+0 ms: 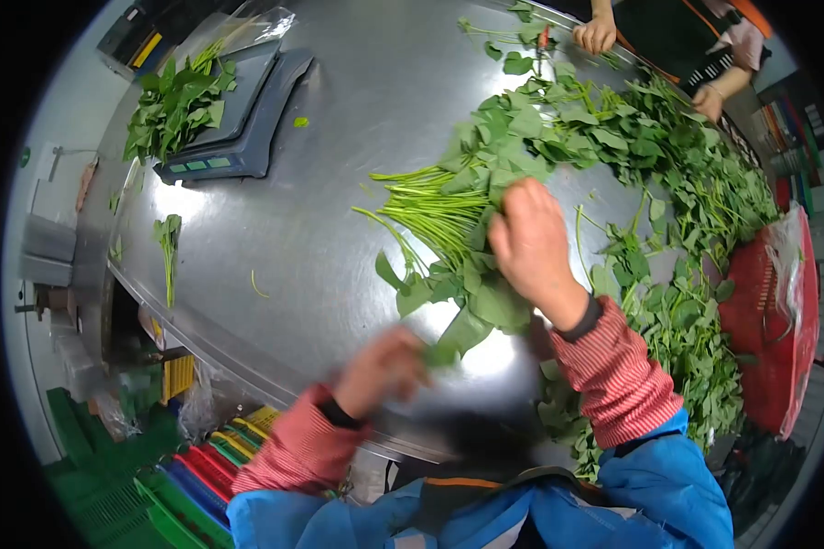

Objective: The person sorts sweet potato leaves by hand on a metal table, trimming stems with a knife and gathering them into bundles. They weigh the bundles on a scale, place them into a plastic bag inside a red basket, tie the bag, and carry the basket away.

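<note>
Bunch of long green stems with broad leaves [438,212] lies mid-table on the shiny grey metal table [275,238], cut ends pointing left. Right hand [533,240] is on its leafy end, fingers curled over the leaves; depth of grip hidden. Left hand [383,368] is motion-blurred, half curled, near the bunch's lower leaves; can't tell if it holds anything. Large loose heap of green leafy stems [655,137] runs along the right side. Another person's hand [595,35] touches its far end. Upper left: dark grey scale [264,114] with a leafy green bundle [178,102] on its pan. Small green sprig [168,256] below.
</note>
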Tool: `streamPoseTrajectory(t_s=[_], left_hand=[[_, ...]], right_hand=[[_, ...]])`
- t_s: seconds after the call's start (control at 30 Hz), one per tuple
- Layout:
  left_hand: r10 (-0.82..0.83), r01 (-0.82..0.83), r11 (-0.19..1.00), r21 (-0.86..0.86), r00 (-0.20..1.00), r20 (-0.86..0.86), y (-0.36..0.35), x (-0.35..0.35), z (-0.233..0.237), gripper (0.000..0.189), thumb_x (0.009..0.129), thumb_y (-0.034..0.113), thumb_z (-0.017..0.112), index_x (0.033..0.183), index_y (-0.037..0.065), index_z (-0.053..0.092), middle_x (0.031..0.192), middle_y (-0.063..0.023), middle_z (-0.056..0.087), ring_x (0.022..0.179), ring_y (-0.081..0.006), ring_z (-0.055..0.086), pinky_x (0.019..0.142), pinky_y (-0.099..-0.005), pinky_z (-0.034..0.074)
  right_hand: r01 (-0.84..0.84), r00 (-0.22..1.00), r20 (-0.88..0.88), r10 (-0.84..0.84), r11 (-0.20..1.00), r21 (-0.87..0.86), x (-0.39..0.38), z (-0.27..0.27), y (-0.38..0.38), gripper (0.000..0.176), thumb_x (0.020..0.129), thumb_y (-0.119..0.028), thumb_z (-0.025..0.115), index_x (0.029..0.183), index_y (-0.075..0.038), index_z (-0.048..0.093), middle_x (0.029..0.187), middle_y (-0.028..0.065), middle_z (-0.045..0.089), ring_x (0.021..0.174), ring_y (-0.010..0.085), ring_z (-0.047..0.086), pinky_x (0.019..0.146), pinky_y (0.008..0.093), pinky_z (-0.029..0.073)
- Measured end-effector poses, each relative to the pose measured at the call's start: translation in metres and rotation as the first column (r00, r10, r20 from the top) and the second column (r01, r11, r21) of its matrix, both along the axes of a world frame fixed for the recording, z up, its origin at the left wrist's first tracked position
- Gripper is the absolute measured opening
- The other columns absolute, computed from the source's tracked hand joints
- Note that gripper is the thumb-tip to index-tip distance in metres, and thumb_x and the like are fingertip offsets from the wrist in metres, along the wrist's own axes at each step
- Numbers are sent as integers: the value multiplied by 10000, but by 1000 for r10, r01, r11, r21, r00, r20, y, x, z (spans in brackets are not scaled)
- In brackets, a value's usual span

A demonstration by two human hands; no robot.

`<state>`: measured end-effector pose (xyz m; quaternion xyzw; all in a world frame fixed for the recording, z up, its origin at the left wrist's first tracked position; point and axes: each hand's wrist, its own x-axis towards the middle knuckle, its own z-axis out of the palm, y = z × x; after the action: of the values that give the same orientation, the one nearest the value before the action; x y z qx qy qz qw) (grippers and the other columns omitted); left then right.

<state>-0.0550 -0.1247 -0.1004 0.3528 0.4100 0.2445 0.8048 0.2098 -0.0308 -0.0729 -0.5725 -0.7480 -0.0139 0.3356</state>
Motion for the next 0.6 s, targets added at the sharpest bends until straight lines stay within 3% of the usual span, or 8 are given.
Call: streamPoseTrajectory(t_s=[0.03,0.07,0.1,0.2,0.27,0.33,0.4,0.6], left_hand=[[-352,345,934,90,934,63,-19,19,4,240,885,118,613,1109,61,548,854,-89,628,581,-132,601,548,-248,499],[-504,501,862,73,863,33,-41,36,9,354,863,138,656,1187,51,544,1031,-105,607,618,-147,616,604,-250,516],[-563,597,735,321,801,-201,-61,47,-1,431,862,165,669,1257,76,524,1135,-104,563,685,-146,634,648,-255,522],[-553,619,718,318,785,-279,-88,73,-7,470,866,98,666,1303,71,496,1133,-83,597,795,-98,616,671,-239,506],[-438,498,813,301,864,-248,-98,83,-10,442,873,81,645,1289,50,498,1142,-78,598,828,-96,606,706,-243,504],[-345,387,872,301,920,-184,-105,92,-26,376,881,120,623,1239,40,543,1096,-73,617,959,-153,610,798,-285,508],[-319,362,905,221,925,-207,-98,109,-5,354,888,37,589,1237,7,535,1098,-61,631,949,-106,594,814,-244,492],[-217,303,860,410,945,-243,-124,202,27,316,874,-9,602,1186,-10,553,1016,-69,654,831,-77,593,767,-218,492]], right_hand=[[78,997,30,-78,997,-6,16,-1,-19,137,754,-74,569,871,-33,510,854,147,507,826,334,515,734,426,407],[156,986,60,-156,988,-7,35,-6,-40,136,750,-76,571,863,-36,508,847,146,506,816,333,515,720,426,399],[262,952,184,-245,962,-76,53,-11,-62,133,752,-81,571,866,-42,514,850,142,512,820,325,521,717,429,405],[460,788,546,-285,862,-214,102,-52,-152,132,761,-99,568,884,-60,537,875,125,541,852,302,544,717,423,440],[449,832,536,-142,741,-499,99,-54,-210,208,751,-95,578,948,-36,548,954,143,560,919,327,558,770,415,471],[250,948,317,-15,650,-717,89,-46,-253,297,780,-140,611,1051,-42,541,991,139,552,931,324,557,781,425,470],[-7,999,-32,-17,768,-641,86,-22,-284,377,800,-200,650,1131,-68,527,1008,129,542,932,319,559,789,434,469],[212,977,42,-210,916,-342,182,56,-336,318,783,-215,695,1018,-69,539,923,104,534,855,293,574,728,415,450]])
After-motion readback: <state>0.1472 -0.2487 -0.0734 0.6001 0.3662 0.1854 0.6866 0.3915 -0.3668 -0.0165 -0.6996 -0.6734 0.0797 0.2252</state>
